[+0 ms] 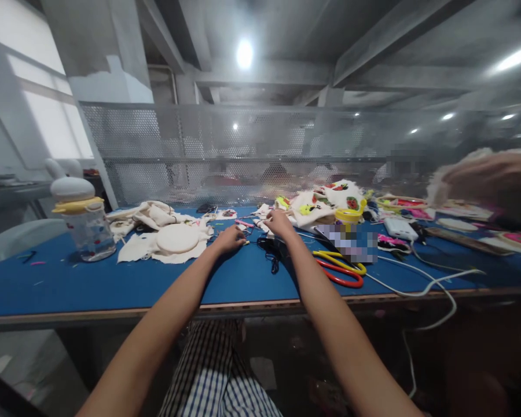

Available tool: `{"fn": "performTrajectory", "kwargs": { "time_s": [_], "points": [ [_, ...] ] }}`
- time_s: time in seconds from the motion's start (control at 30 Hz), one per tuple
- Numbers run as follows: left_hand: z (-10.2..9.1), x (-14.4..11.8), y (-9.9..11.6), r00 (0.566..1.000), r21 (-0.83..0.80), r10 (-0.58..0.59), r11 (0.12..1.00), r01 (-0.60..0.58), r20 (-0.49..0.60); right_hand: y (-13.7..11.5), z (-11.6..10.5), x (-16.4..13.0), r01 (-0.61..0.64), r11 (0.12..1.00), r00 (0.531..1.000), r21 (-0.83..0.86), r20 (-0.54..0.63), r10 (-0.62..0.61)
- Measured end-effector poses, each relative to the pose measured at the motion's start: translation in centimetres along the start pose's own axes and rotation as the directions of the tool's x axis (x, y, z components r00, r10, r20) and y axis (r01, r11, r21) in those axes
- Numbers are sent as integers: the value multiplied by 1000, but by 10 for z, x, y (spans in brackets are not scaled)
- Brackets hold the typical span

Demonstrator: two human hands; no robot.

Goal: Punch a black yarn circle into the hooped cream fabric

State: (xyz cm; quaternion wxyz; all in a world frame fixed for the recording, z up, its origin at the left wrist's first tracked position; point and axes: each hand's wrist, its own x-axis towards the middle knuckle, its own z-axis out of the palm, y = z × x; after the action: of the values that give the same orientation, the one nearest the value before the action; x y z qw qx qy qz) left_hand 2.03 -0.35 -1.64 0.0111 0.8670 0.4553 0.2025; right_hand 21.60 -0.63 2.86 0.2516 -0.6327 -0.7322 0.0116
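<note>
My left hand point(231, 239) lies low over the blue table, fingers curled in and pressed together at the tips. Whatever they pinch is too small to make out. A little farther right, my right hand point(279, 225) reaches down with bent fingers closed near some small pink and white scraps. What is in its fingertips cannot be made out. Under the right wrist rests a bundle of black thread or cord point(272, 248). Left of my left hand, a round embroidery hoop point(178, 238) with cream cloth sits on more cream fabric point(136, 248).
A clear bottle point(85, 229) with a white lid stands left. To the right are red and yellow handles point(341, 273), a yellow cup point(348, 217), embroidered cloth point(342, 194), a white power bank point(400, 228) and a white cable point(434, 284). Another person's hand point(499, 171) holds cloth far right.
</note>
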Motion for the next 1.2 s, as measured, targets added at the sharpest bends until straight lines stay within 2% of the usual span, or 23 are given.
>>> {"fn": "performTrajectory", "kwargs": {
  "time_s": [0.1,0.17,0.23,0.33,0.4,0.53,0.6,0.67,0.73,0.83,0.93,1.0,1.07,1.1,1.2],
  "points": [
    [-4,0,-17,1000,40,-10,999,10,6,-5,6,-1,142,990,970,28,194,-144],
    [-10,-2,-29,995,81,-79,993,84,-60,-8,10,-2,204,978,934,47,290,-209],
    [-16,-5,-38,988,109,-125,985,134,-89,-10,13,-4,218,975,909,43,354,-219],
    [-23,-10,-45,987,115,-161,981,159,12,-12,14,-5,186,983,892,11,417,-173],
    [-27,-13,-45,979,115,-192,976,184,62,-12,13,-6,158,987,900,-13,414,-139],
    [-32,-16,-39,972,133,-231,966,224,38,-9,12,-3,132,990,941,-54,319,-109],
    [-36,-17,-34,968,145,-244,958,249,-53,-8,14,0,130,989,964,-66,241,-110],
    [-41,-17,-28,942,136,-247,950,282,-226,-8,18,6,130,989,980,-69,159,-118],
    [-48,-18,-20,887,81,-238,953,292,-396,-9,23,15,136,989,985,-65,114,-128],
    [-59,-20,-7,806,-51,-219,972,229,-549,-12,31,34,132,989,987,-66,106,-125],
    [-68,-22,1,658,-188,-264,965,185,-706,-18,42,53,108,991,992,-78,71,-103],
    [-74,-22,2,540,-347,-378,924,164,-752,-22,53,60,92,992,995,-88,57,-87],
    [-79,-22,-2,439,-574,-556,812,104,-706,-25,63,62,73,991,996,-109,63,-66],
    [-81,-22,-5,402,-689,-649,723,59,-646,-25,67,62,62,990,996,-124,66,-54],
    [-86,-21,-15,331,-908,-847,409,-96,-416,-23,70,57,34,984,998,-176,49,-26]
  ]
}}
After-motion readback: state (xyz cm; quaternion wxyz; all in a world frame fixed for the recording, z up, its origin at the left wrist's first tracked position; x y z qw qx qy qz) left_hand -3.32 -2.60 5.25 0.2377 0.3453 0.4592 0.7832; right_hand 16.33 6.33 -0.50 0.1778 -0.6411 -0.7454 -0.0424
